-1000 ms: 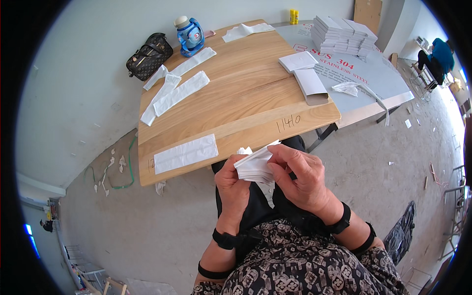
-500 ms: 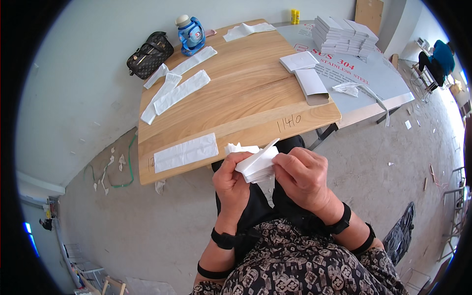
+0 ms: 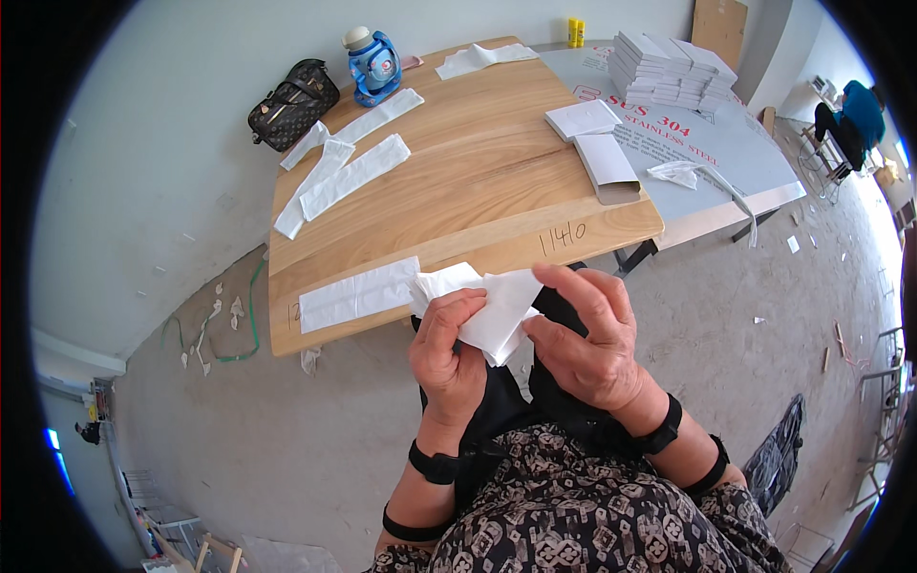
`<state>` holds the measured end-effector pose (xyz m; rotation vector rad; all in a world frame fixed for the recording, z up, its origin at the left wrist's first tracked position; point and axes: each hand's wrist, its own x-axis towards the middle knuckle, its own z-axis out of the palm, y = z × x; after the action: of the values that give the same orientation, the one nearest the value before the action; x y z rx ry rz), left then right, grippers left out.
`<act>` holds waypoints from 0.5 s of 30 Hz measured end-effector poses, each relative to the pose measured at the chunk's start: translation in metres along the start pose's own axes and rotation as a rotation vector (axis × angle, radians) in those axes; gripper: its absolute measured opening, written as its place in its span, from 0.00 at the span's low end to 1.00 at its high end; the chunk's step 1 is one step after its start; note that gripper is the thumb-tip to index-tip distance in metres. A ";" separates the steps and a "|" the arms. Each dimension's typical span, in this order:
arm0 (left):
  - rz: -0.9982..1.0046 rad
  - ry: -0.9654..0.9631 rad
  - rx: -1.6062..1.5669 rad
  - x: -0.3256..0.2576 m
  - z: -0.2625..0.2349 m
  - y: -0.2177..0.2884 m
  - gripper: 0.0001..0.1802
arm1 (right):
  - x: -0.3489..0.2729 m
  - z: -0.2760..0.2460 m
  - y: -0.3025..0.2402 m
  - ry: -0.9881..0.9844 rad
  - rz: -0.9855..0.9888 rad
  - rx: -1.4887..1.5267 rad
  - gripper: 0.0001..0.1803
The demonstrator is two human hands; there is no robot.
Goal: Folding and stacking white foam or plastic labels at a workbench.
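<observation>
My left hand (image 3: pixel 447 358) is closed around a stack of white folded sheets (image 3: pixel 501 310), gripping its left side with the thumb on top. The sheets look thin and soft, like paper or tissue; one spreads out at the top toward the right. My right hand (image 3: pixel 597 344) is at the stack's right edge, thumb and index finger spread apart. Its index fingertip is by the upper corner of the top sheet, and the thumb is near the lower edge. A flat white strip (image 3: pixel 353 294) lies on the wooden table (image 3: pixel 458 181) just beyond my left hand.
More white strips (image 3: pixel 355 177) lie at the table's left, near a dark handbag (image 3: pixel 294 105) and a blue bottle (image 3: pixel 373 69). White boxes (image 3: pixel 607 162) sit at the right edge. Stacked white boxes (image 3: pixel 669 72) and yellow tubes (image 3: pixel 575 33) stand on the grey-covered table (image 3: pixel 707 177).
The top sheet has swung from a raised fold to spread out rightward. My right thumb and index finger have moved from a pinch to apart. The stack in my left hand has tilted.
</observation>
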<state>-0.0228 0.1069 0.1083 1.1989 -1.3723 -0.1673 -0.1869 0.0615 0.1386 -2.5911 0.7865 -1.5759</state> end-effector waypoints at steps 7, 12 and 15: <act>0.036 0.013 0.020 0.002 -0.001 0.001 0.16 | -0.009 0.006 0.008 -0.058 -0.103 0.028 0.13; -0.051 -0.038 0.011 0.002 -0.002 0.003 0.15 | -0.007 0.010 0.009 -0.084 -0.078 0.137 0.13; -0.110 -0.062 -0.014 -0.003 -0.001 -0.005 0.11 | -0.008 0.012 0.011 -0.090 -0.038 0.172 0.14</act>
<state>-0.0207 0.1072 0.1027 1.2678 -1.3568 -0.2935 -0.1848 0.0523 0.1233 -2.5473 0.5715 -1.4533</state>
